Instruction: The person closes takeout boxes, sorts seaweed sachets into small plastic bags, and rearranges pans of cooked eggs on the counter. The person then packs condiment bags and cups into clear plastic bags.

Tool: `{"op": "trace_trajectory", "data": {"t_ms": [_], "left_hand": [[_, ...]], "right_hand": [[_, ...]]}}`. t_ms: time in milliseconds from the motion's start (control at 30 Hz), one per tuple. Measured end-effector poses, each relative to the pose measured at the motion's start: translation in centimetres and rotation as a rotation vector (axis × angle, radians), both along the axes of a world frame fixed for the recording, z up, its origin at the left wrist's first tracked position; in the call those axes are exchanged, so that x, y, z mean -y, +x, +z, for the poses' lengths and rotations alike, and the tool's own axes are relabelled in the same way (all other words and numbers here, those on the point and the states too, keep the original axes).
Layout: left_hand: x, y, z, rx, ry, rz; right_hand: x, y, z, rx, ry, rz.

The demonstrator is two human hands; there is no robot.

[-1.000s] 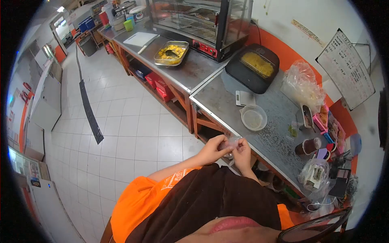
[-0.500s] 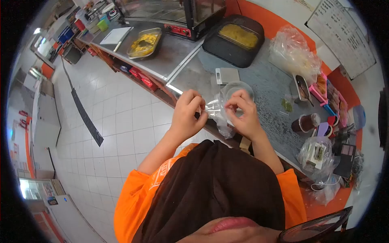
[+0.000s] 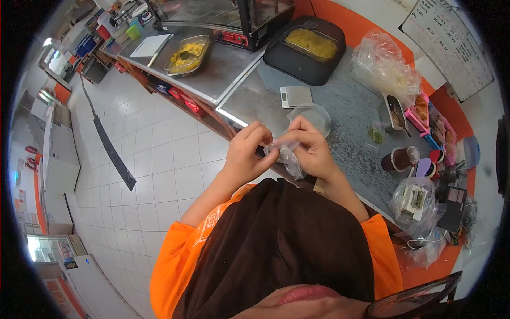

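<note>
Between my hands, at the counter's front edge, a clear plastic bag (image 3: pixel 289 159) is bunched up. My left hand (image 3: pixel 249 151) pinches its upper left side between thumb and fingers. Close beside it, my right hand (image 3: pixel 311 149) grips the bag's other side with curled fingers. Part of the bag is hidden by my fingers. Just beyond my right hand lies a round translucent plastic container or lid (image 3: pixel 317 118). A small white digital scale (image 3: pixel 297 97) sits behind that.
Behind are a black tray (image 3: pixel 303 66) with a yellow-filled container (image 3: pixel 313 45) and a glass dish of yellow pieces (image 3: pixel 187 56). To the right stand a large plastic bag (image 3: pixel 385 66), a metal tin (image 3: pixel 394 112), a jar of brown contents (image 3: pixel 401 159) and a small green packet (image 3: pixel 375 134).
My hands have drawn closer together. The plastic bag, stretched between them before, is now gathered and crumpled at my fingers.
</note>
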State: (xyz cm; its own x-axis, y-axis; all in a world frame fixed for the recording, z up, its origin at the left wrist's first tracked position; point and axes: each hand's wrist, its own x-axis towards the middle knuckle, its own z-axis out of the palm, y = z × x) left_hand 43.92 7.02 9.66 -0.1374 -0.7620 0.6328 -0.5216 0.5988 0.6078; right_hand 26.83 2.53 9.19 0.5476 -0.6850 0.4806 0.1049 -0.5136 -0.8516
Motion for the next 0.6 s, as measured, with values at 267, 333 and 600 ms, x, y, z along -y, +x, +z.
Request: {"op": "trace_trajectory", "data": {"t_ms": [267,333,600], "left_hand": [[-1.7,0.6,0.4,-0.052,-0.062,0.013],[-1.9,1.1,0.5,-0.026,-0.072,-0.018],[-3.7,4.1,-0.9,-0.381,-0.102,0.158]], "right_hand": [[-2.5,0.5,1.1,-0.15,0.097,0.165],[-3.0,0.9,0.7,-0.099,0.005,0.121],[-5.7,1.0,2.2,0.131,0.081,-0.376]]}}
